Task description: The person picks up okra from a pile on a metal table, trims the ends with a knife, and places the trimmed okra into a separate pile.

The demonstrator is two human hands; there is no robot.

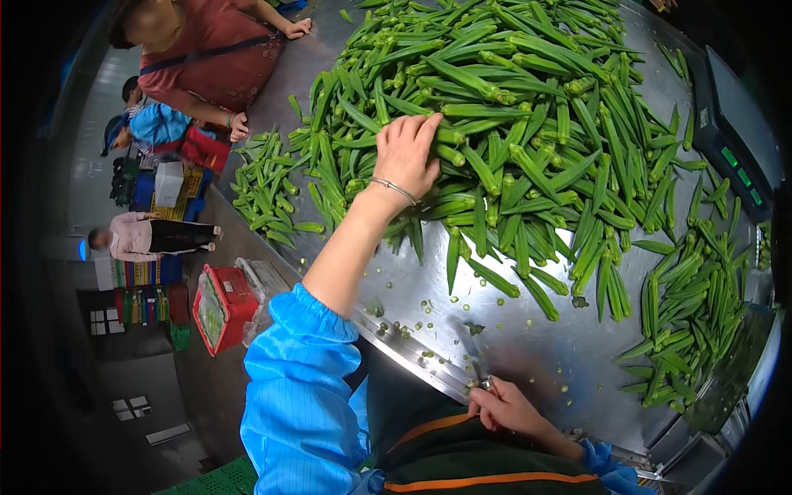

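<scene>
A big heap of green okra (528,107) covers much of the steel table. My left hand (407,155), with a bracelet at the wrist and a blue sleeve cover, reaches onto the heap's near-left side. Its fingers curl over okra pods, their tips partly hidden among them. Close to the table's front edge, my right hand (510,409) is closed around a small knife (488,384); its blade is blurred and hard to make out. Small cut okra ends (429,355) lie scattered on the metal between the two hands.
Smaller okra piles lie at the left (266,190) and right (693,305). A digital scale (734,132) stands at the far right. Another person (214,58) rests both hands on the table's left side. Beyond the edge are a red crate (227,305) and more people.
</scene>
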